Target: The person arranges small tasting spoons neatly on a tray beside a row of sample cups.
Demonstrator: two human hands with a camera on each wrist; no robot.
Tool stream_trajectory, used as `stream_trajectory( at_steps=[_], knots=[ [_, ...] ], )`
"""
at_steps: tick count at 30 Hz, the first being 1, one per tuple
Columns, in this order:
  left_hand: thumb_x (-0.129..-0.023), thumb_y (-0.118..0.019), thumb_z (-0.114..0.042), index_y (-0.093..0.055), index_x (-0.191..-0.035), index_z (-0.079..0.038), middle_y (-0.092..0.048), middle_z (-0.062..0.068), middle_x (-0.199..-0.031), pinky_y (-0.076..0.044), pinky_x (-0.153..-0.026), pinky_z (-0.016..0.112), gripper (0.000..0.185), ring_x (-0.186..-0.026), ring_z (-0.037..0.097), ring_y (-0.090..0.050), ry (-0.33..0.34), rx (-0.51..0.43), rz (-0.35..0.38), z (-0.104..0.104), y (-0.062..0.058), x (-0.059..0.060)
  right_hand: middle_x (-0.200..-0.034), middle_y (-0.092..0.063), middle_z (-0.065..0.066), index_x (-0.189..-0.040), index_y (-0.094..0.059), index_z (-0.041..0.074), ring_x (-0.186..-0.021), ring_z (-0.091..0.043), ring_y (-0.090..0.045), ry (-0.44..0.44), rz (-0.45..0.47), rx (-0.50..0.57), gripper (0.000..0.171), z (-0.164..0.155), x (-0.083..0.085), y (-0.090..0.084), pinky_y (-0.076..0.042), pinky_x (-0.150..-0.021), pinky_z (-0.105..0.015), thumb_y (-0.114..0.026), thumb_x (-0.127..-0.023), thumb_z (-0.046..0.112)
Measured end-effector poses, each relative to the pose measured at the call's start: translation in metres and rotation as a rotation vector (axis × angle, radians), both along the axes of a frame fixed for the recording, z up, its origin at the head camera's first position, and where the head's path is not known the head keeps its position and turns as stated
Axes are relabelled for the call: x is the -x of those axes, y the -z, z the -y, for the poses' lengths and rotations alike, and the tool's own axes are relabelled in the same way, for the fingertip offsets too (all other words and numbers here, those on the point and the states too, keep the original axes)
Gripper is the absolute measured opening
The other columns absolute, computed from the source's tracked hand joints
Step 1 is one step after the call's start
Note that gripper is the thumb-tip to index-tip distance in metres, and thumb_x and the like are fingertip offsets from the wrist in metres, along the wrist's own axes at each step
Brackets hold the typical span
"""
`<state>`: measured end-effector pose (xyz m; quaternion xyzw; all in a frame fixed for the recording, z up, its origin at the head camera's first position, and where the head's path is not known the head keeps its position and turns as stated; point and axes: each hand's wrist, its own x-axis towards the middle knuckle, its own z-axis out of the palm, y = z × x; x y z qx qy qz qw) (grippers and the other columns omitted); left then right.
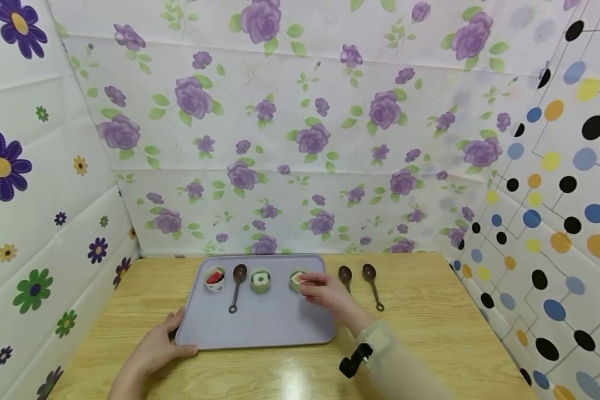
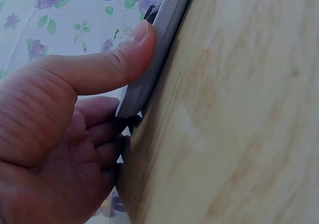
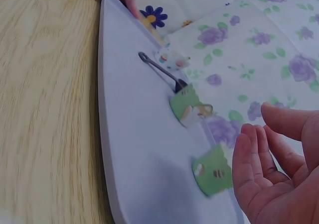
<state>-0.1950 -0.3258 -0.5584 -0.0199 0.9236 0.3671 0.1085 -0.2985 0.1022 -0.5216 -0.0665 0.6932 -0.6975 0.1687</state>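
Note:
A lavender tray lies on the wooden table. My left hand grips its front left corner, thumb on the rim and fingers curled under the edge. Along the tray's far side stand three small cups: a red-filled cup, a green-and-white cup and a right-hand cup. A brown spoon lies between the first two. My right hand hovers beside the right-hand cup, fingers relaxed and apart from it, holding nothing.
Two more brown spoons lie on the table right of the tray. Flower-patterned walls close in the back and left, a dotted wall the right. Bare wood shows in front of the tray.

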Motion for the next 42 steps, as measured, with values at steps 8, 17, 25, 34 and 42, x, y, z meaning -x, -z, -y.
stream_trajectory(
  at_steps=[8, 17, 25, 34, 42],
  knots=[
    [-0.074, -0.095, -0.056, -0.02, -0.164, 0.007, -0.016, 0.041, -0.165, -0.02, -0.12, 0.075, 0.134, -0.153, 0.062, -0.015, -0.006, -0.001, 0.004, 0.003, 0.0, -0.001, -0.127, -0.072, -0.016, -0.146, -0.061, -0.006, -0.107, -0.022, -0.073, 0.057, -0.021, -0.079, 0.052, -0.034, -0.001, -0.003, -0.061, -0.095, -0.036, -0.076, -0.102, 0.016],
    [-0.075, -0.096, -0.053, -0.019, -0.164, 0.009, -0.014, 0.042, -0.165, -0.02, -0.121, 0.074, 0.133, -0.153, 0.061, -0.014, -0.001, -0.006, 0.005, 0.003, 0.0, -0.001, -0.137, -0.067, -0.024, -0.147, -0.06, -0.006, -0.11, -0.02, -0.073, 0.133, -0.019, -0.081, 0.052, -0.073, 0.005, 0.001, -0.061, -0.097, -0.038, -0.076, -0.101, 0.012],
    [-0.073, -0.096, -0.055, -0.02, -0.164, 0.008, -0.016, 0.042, -0.164, -0.021, -0.12, 0.074, 0.134, -0.152, 0.062, -0.016, 0.002, -0.005, -0.001, 0.002, 0.0, -0.001, -0.145, -0.062, -0.026, -0.151, -0.056, -0.005, -0.118, -0.023, -0.071, 0.208, -0.011, -0.091, 0.055, -0.114, 0.006, 0.006, -0.057, -0.106, -0.043, -0.074, -0.103, 0.012],
    [-0.076, -0.095, -0.052, -0.02, -0.164, 0.008, -0.015, 0.043, -0.164, -0.023, -0.119, 0.075, 0.13, -0.152, 0.062, -0.017, 0.013, 0.012, 0.0, 0.0, -0.005, 0.0, -0.154, -0.054, -0.029, -0.155, -0.049, -0.007, -0.13, -0.029, -0.065, 0.265, -0.006, -0.169, 0.055, -0.148, 0.009, 0.01, -0.054, -0.109, -0.046, -0.067, -0.106, 0.01],
    [-0.078, -0.094, -0.051, -0.02, -0.164, 0.008, -0.013, 0.045, -0.163, -0.022, -0.118, 0.076, 0.129, -0.15, 0.064, -0.017, 0.011, 0.026, 0.003, -0.002, -0.004, -0.001, -0.154, -0.051, -0.034, -0.157, -0.043, -0.01, -0.136, -0.043, -0.058, 0.306, -0.019, -0.242, 0.059, -0.169, 0.011, 0.016, -0.057, -0.105, -0.044, -0.065, -0.104, 0.003]
  ],
)
